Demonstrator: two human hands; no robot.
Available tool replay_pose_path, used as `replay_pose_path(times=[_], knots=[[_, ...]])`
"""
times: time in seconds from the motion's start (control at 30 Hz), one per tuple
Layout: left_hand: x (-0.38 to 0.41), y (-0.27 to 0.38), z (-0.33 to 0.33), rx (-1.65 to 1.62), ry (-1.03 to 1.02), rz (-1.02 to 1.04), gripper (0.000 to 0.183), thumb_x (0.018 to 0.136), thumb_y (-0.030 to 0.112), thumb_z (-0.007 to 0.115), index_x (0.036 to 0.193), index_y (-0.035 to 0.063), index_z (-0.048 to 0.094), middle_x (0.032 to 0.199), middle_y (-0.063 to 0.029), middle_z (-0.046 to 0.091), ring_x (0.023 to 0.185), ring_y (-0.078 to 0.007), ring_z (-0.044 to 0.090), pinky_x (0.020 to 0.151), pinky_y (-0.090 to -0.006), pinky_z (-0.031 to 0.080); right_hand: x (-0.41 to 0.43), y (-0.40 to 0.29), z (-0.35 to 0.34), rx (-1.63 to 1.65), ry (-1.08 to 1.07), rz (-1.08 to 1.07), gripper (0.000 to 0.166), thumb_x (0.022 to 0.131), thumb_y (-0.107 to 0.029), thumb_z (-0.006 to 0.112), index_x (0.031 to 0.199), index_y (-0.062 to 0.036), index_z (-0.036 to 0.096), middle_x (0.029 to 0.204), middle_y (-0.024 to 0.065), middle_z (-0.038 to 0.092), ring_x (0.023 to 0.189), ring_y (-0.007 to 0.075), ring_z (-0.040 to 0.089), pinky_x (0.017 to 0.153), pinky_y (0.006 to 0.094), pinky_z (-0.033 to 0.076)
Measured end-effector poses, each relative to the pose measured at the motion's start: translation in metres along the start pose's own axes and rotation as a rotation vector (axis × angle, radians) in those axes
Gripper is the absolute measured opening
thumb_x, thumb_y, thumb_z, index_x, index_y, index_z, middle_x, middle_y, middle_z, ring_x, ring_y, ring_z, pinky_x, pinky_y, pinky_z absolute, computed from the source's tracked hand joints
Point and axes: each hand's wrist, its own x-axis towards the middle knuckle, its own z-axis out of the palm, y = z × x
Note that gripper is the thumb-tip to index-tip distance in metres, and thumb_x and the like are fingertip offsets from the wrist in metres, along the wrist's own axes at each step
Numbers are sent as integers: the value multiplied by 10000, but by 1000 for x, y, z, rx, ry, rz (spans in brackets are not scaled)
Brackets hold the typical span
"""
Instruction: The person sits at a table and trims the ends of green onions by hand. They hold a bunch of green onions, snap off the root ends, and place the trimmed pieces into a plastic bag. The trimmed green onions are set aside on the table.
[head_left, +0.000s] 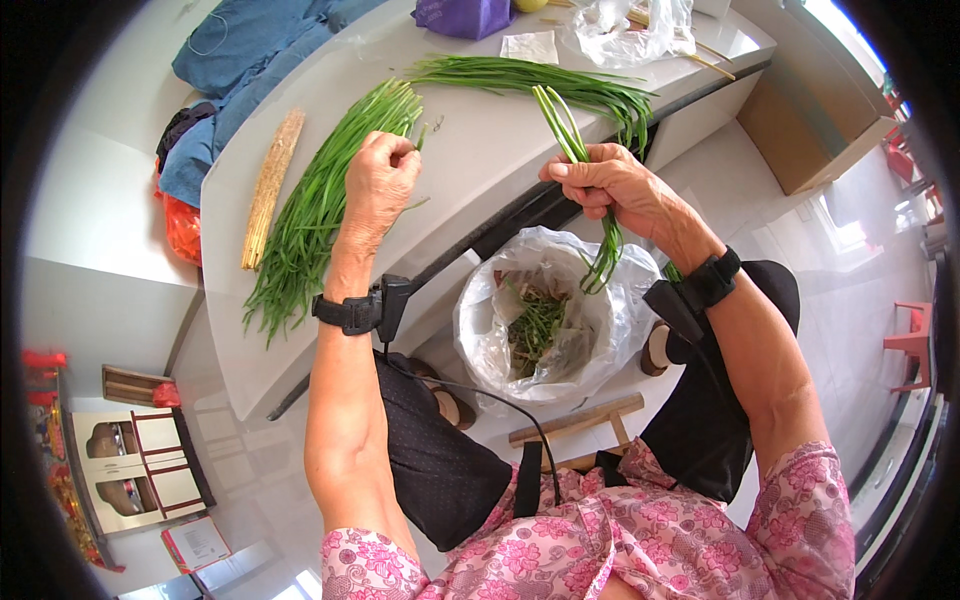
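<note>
My right hand (619, 184) grips a few green leafy stalks (566, 127), likely garlic chives, their pale ends up and their leaves hanging over the bin. My left hand (381, 176) is over the table, beside a large pile of the same greens (319, 202); its fingertips are pinched together near a small green piece, and whether they hold it I cannot tell. Another bunch of greens (525, 77) lies farther back, its leaves over the table's edge. Below my hands, a bin lined with a clear plastic bag (480, 315) holds green and brown scraps (536, 326).
A bundle of dry straw-coloured stalks (271, 191) lies left on the white table (240, 315). At the back are a purple bag (465, 16), a folded tissue (529, 47), a crumpled plastic bag (634, 34) and thin sticks. A cardboard box (814, 97) stands right of the table.
</note>
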Motion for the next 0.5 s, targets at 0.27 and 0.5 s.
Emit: replay_pose_path(times=[0.27,0.5], knots=[[3,9,-33,-689,165,-209,149,859,68,648,967,-34,656,840,-7,626,652,-32,452,574,-164,349,0,-1,1,34,-26,-9,214,829,-195,723,844,-40,576,644,-42,457,480,7,312,446,195,238],[13,16,-61,-882,302,-180,114,882,59,622,929,-40,653,831,-65,655,662,-83,545,603,-193,444,0,-1,4,26,-23,-2,213,843,-209,710,882,-35,595,632,-55,446,480,3,309,448,191,230]])
